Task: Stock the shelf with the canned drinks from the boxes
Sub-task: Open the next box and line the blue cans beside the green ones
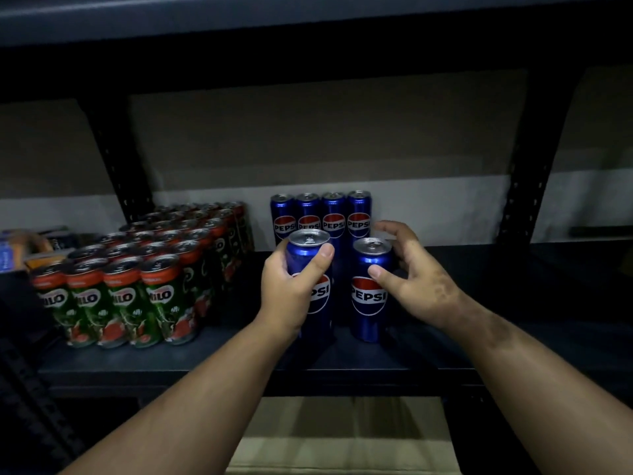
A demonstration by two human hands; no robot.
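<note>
While I'm watching this feed, starting at the far left edge, some blurry packaged stuff [20, 248] sits at the shelf's end; can't make out what it is. Next comes the block of green Milo cans [144, 269], four across at the front and running back in rows toward the wall, its front row well back from the shelf lip [205, 371]. A slanted black upright [116, 173] rises behind that block.

Between the Milo block and the Pepsi stuff there's a narrow dark gap of bare shelf. At the back wall, four blue Pepsi cans [322, 217] stand upright side by side, touching.

In front of them, the left hand [291, 289] is wrapped around a Pepsi can [310, 269], thumb across the front, fingers around the side. Can't tell whether that can's base is on the shelf. Just to its right, a second Pepsi can [370, 293] stands upright on the shelf with a slim gap between the two. The right hand [411, 279] is spread wide around it, thumb touching its front, fingers arched behind and not gripping.

Right of that hand, lots of bare dark shelf runs out to the other upright [524, 186]. Below the lip, a cardboard box [342, 440] shows between my forearms.
</note>
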